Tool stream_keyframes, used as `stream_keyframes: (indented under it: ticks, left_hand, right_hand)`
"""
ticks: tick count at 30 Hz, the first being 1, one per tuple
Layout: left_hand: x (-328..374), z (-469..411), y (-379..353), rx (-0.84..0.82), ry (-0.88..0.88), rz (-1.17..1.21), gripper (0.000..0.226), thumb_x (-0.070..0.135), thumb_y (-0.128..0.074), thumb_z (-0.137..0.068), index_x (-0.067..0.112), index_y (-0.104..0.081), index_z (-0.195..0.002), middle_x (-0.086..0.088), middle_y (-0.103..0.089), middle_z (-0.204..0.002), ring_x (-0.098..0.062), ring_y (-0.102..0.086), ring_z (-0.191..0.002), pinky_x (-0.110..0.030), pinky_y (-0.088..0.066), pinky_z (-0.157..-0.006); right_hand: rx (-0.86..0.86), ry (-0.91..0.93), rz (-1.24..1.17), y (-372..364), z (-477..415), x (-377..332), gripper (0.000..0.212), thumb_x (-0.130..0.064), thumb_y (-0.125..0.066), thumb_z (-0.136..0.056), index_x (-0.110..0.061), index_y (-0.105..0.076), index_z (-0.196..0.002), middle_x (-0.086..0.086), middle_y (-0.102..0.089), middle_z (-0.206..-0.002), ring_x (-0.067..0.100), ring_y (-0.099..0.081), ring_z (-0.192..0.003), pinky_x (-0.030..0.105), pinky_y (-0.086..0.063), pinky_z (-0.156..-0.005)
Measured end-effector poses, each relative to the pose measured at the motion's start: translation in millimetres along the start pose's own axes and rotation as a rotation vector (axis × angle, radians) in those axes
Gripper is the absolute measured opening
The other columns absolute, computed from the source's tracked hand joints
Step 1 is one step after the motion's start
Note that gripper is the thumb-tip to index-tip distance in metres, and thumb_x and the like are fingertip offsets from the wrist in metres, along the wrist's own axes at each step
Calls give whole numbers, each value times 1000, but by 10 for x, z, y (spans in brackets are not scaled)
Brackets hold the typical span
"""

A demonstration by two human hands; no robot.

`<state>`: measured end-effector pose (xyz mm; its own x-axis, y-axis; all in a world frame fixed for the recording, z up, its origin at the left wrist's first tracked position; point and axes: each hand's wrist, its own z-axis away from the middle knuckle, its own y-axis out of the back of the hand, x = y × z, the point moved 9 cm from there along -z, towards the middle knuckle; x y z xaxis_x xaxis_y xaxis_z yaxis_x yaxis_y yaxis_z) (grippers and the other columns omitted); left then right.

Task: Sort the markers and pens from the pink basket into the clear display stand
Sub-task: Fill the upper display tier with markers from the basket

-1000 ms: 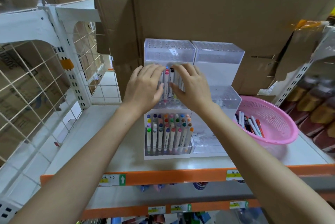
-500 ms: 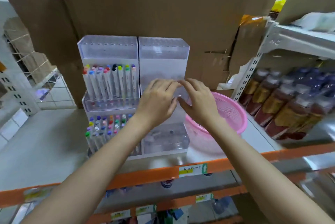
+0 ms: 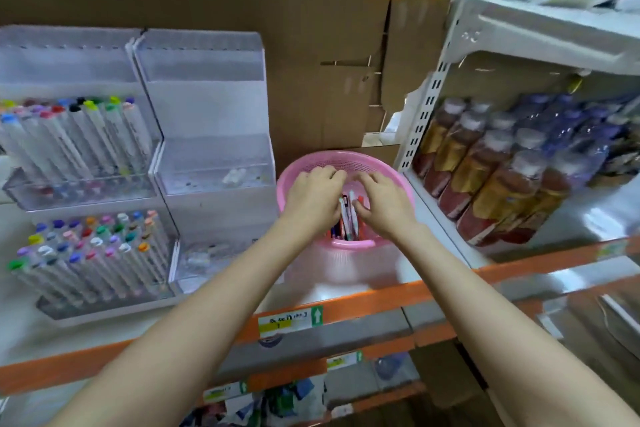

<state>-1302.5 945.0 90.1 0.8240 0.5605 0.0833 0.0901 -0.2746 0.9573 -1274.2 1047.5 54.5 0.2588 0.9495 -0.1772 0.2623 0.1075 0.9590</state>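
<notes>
At the right end of the shelf (image 3: 346,305), just beside the clear display stand (image 3: 207,104), the pink basket (image 3: 349,158) holds the remaining pens (image 3: 348,222). Both hands are inside it. The left hand (image 3: 313,198) and the right hand (image 3: 384,200) sit side by side with their fingers curled downward over the pens and their thumbs at the barrels. Whether either hand has closed a grip on a pen cannot be determined, because the fingertips are hidden.

One second earlier, both hands were at the middle tier of the stand's left half, among the markers (image 3: 79,139). Half a second earlier, they were crossing in front of the right half. They have now reached the basket.

Judgement: one insertion cycle is complete and the next pick-up is starting. The left half of the stand carries two filled tiers. The right half is almost bare, so that side is not yet loaded. The pens lie bunched lengthwise. Separating one calls for a pinch on a single barrel, and lifting several together risks a drop.

Bottles (image 3: 485,177) fill the neighbouring shelving to the right.
</notes>
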Motion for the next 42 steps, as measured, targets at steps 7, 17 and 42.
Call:
stream_keyframes:
  ticks: [7, 17, 42]
  left_hand:
    - [-366, -146, -737, -355, 241, -22, 37, 14, -49, -90, 13, -53, -127, -11, -60, -112, -30, -61, -96, -36, -43, -62]
    - [-418, -145, -796, -378, 307, 85, 27, 40, -64, -86, 15, -54, -88, -1, -55, -80, -20, -52, -72, -27, -36, -51]
    - [-498, -148, -974, -519, 444, 413, 23, 28, -70, -77, 22, -53, -64, 1, -61, -70, -17, -58, -68, -28, -42, -58]
  right_hand:
    - [-330, -22, 43, -472, -192, 110, 43, -44, -59, -89, -17, -53, -122, 8, -60, -113, 28, -55, -105, 37, -46, -77]
    - [-547, -40, -141, -766, -215, 60, 28, -36, -57, -93, -18, -49, -73, -4, -52, -74, 20, -49, -76, 27, -33, -56]
    - [-543, -196, -308, -705, -184, 119, 33, -30, -63, -88, -16, -46, -64, 3, -49, -68, 20, -46, -68, 31, -31, -56]
